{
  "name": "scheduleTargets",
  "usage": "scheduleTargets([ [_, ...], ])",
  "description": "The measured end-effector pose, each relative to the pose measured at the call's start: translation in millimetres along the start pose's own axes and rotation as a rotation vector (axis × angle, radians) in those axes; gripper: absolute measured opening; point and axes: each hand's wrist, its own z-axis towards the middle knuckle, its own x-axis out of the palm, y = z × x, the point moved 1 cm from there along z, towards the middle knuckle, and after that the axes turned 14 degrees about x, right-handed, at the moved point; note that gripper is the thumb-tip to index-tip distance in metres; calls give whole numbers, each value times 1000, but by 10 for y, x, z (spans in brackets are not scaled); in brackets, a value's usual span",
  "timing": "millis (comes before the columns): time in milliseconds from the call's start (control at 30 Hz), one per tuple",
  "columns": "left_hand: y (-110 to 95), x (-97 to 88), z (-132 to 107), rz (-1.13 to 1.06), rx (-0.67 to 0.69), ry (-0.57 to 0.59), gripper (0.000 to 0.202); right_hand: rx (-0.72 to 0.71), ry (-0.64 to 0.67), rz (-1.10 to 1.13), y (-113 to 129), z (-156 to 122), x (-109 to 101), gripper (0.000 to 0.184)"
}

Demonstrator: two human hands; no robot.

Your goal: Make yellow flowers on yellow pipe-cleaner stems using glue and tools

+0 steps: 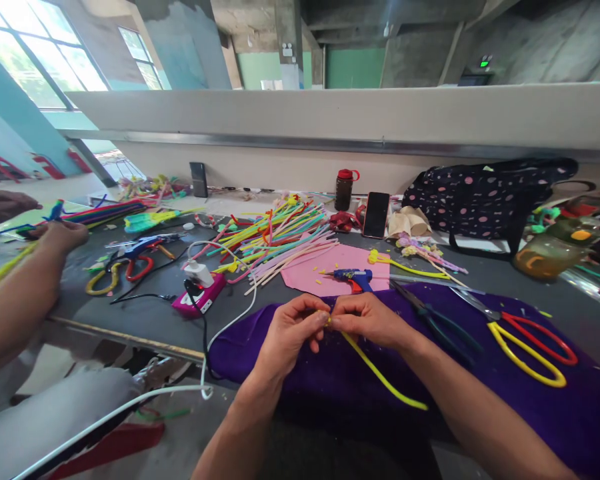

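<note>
A yellow pipe cleaner (380, 377) runs from between my two hands down to the right, its far end loose over the purple cloth (250, 343). My left hand (300, 330) pinches the near end, where a small yellow bit shows at the fingertips. Close against it, my right hand (367, 320) is closed on the same pipe cleaner. Just beyond my hands, a blue glue gun (353, 275) lies on a pink sheet (307, 267). Dark-handled pliers (437, 323) and scissors with red and yellow handles (530, 343) rest right of my right hand.
Many coloured pipe cleaners (285, 233) are heaped behind the pink sheet. A magenta power strip (199, 297) with white and black cables sits left. Another person's hands (63, 230) work at far left, near more scissors (130, 260). A phone (375, 214), bottle (344, 190) and bag (473, 200) stand behind.
</note>
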Motion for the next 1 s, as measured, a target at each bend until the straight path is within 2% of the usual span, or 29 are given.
scheduleTargets([
  [100,19,-29,9,-73,-39,-56,20,36,31,73,-16,19,-31,35],
  [167,30,-43,14,-122,-59,-76,20,60,-4,111,-29,34,-49,39],
  [333,51,-51,22,-119,-52,-97,21,59,-99,40,-25,14,-7,21],
  [433,66,-43,27,-23,-10,-85,22,-22,-152,-143,-6,-22,57,15],
  [600,101,-30,37,100,10,-39,23,-209,-337,-503,-7,-22,106,15],
  [800,97,-23,45,124,24,-32,22,-315,-358,-614,-47,11,111,19],
  [1000,83,-11,37,134,23,-20,22,-362,-378,-613,-72,9,118,21],
])
